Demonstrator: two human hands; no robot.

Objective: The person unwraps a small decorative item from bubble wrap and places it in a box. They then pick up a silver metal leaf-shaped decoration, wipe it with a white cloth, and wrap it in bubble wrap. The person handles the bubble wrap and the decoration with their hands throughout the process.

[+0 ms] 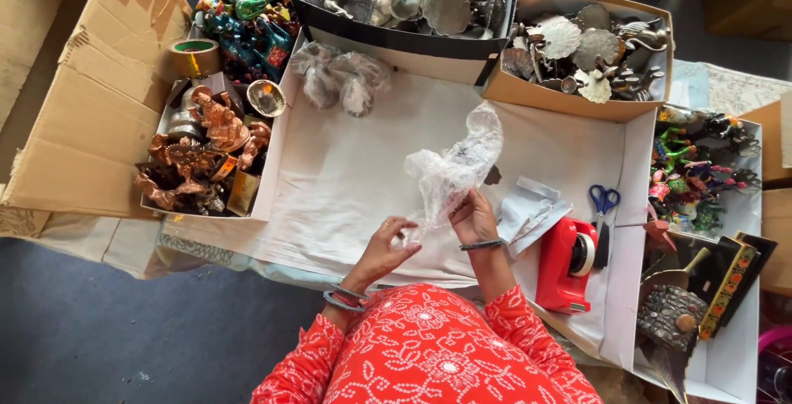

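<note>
okay, looking down now: both hands are up over the white sheet [346, 181] on the work surface, and between them is a crumpled piece of clear bubble wrap [454, 165]. left hand [388, 243] is pinched on the lower edge of the wrap, fingers curled in narrow, a ring showing. right hand [474, 218] is closed on the wrap a bit higher, holding it from the side, bangle on the wrist.

the wrap sits just above the middle of the sheet, lifted off it. its long axis runs on a slant, from the hands at lower left up toward the upper right, with the free end pointing at the tan box of silver leaf-shaped pieces [586, 49]. that top end is loose and bunched.

my read for doing this bit well: keep the two grips apart so the film spreads flat instead of twisting, and draw the bunched end open before anything goes in it. i'd keep it over the bare sheet too, so it doesn't snag.

around it: red tape dispenser [569, 264] just right of the right forearm, blue-handled scissors [604, 202] beyond that, folded white papers [528, 210] beside the right hand. copper-coloured figurines [206, 148] in the box at left, wrapped bundles [338, 78] at the top of the sheet.
</note>
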